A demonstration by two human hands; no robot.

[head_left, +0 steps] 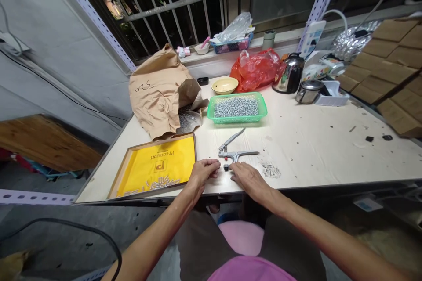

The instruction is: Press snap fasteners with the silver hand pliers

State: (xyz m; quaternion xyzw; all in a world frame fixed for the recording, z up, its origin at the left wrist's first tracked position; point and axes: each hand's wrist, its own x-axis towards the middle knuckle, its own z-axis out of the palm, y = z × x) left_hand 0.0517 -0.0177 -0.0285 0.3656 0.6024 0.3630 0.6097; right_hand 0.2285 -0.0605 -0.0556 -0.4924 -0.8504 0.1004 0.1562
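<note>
My left hand [205, 172] is at the table's front edge, thumb and forefinger pinched together; whatever small thing they hold is too tiny to name. To its right, my right hand [248, 178] has its fingers bent down close to a small black part [226, 167], and its fingertips are partly hidden. Just beyond both hands lie grey hand pliers [234, 155] with their handles spread and a red bit at the jaw. Left of my left hand, small metal pieces [161, 182] lie on a yellow bag [178, 153] inside a shallow tray [195, 149].
A green basket [237, 119] of small metal pieces stands behind the pliers. Further back are a brown paper sack [154, 92], a cream bowl [224, 85], a red plastic bag [257, 70] and a kettle [292, 74]. Cardboard boxes [385, 66] are stacked at right.
</note>
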